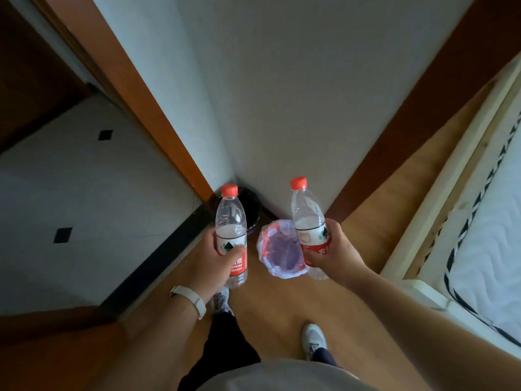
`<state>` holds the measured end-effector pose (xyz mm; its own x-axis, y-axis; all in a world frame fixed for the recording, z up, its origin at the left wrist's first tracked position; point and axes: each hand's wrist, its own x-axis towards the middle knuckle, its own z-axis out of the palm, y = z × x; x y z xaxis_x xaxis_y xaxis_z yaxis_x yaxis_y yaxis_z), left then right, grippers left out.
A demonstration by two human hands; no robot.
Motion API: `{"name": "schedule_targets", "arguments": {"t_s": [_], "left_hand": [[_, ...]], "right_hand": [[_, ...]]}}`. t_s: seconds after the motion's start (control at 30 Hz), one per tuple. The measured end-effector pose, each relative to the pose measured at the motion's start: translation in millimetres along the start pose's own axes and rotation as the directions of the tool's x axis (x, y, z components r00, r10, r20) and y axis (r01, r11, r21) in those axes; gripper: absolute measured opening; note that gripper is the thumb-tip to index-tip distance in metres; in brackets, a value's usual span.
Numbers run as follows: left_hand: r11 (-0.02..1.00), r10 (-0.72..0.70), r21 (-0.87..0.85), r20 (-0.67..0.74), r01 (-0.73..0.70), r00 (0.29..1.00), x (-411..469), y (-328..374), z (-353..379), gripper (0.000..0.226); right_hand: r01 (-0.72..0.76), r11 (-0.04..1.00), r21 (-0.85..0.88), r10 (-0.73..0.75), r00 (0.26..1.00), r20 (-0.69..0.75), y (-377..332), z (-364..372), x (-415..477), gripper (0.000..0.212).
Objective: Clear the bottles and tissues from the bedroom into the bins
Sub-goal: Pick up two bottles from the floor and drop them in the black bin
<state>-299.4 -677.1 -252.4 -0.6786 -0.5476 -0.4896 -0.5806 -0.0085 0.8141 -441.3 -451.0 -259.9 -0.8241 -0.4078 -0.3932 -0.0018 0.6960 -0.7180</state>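
Observation:
My left hand (pixel 210 259) grips a clear plastic bottle (pixel 230 221) with a red cap and red label, held upright. A second, similar bottle (pixel 308 218) stands upright in my right hand (pixel 335 256). Between and below the two bottles, a bin lined with a white bag (pixel 279 248) stands on the wooden floor, its inside looking purple. A darker bin (pixel 252 208) sits behind it in the wall corner, partly hidden by the left bottle. No tissues are in view.
A mattress on a pale wooden bed frame (pixel 439 193) runs along the right. To the left a doorway with a wooden frame (pixel 158 122) opens onto a tiled floor (pixel 84 193). My shoes (pixel 314 340) stand on the wooden floor.

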Motion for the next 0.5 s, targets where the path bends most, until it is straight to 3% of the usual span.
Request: {"name": "schedule_targets", "arguments": {"t_s": [0.13, 0.3, 0.5], "left_hand": [[0.999, 0.028, 0.035, 0.085, -0.032, 0.996, 59, -2, -50, 0.054], [0.999, 0.006, 0.051, 0.128, -0.013, 0.992, 134, -4, -119, 0.057], [0.998, -0.002, 0.067, 0.160, -0.009, 0.987, 200, -10, -158, 0.046]], "right_hand": [[-0.079, 0.997, -0.020, 0.078, 0.996, -0.050, -40, 46, 28, 0.057], [-0.151, 0.986, -0.065, 0.149, 0.988, -0.037, -95, 112, 68, 0.073], [-0.221, 0.974, -0.046, 0.220, 0.975, -0.024, -130, 162, 118, 0.072]]}}
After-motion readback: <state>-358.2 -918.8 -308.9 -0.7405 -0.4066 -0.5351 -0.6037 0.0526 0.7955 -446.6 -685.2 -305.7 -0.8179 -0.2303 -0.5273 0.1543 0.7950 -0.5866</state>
